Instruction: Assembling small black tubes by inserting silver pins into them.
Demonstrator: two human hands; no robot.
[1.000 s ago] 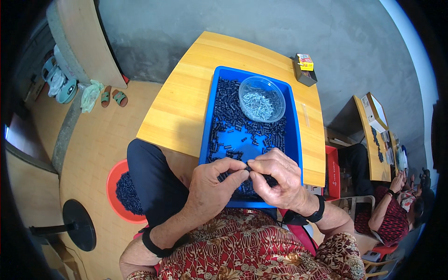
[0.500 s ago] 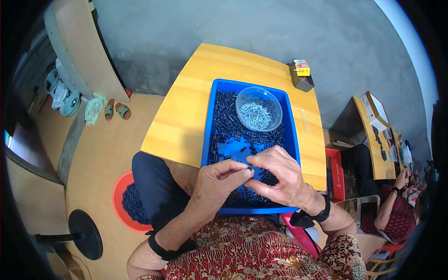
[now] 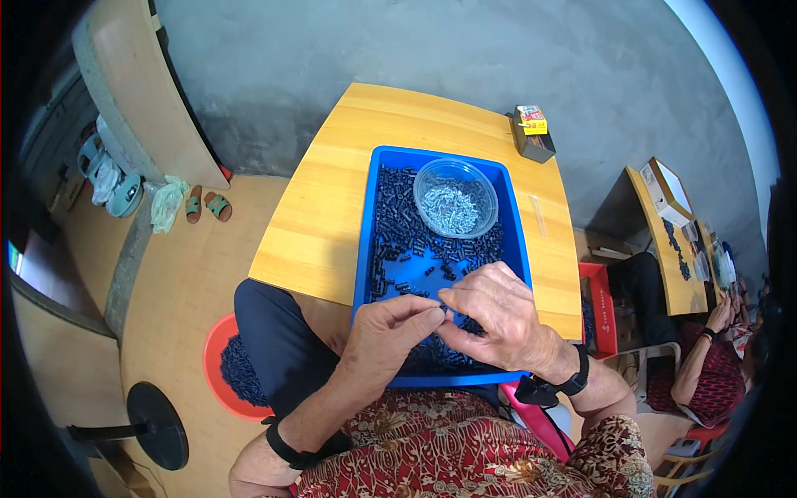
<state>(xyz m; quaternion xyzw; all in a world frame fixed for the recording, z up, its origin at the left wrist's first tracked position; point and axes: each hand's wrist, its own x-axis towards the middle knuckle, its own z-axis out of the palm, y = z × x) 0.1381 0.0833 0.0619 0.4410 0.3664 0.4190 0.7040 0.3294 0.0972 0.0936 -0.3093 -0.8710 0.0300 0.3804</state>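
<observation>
My left hand (image 3: 390, 336) and my right hand (image 3: 505, 319) meet fingertip to fingertip over the near part of a blue tray (image 3: 452, 381). Thumb and index finger of the left hand are pinched on a small black piece, mostly hidden by the fingers. The right thumb and index finger close in against the same spot; what they grip, if anything, is too small to make out. Many short black pieces (image 3: 393, 207) cover the tray floor. A clear round tub (image 3: 457, 236) stands among them at the tray's far end, holding small silvery screws (image 3: 449, 207).
The tray sits on a yellow wooden table (image 3: 311, 216), with a dark box (image 3: 535, 148) at its back right. A red basin (image 3: 217, 373) of dark pieces is on the floor at left. At right a co-worker (image 3: 710, 378) sits by another table (image 3: 664, 241) and a red crate (image 3: 604, 311).
Both hands stay together at nearly the same place above the tray, with only slight finger movement. The whole view has shifted a little.
</observation>
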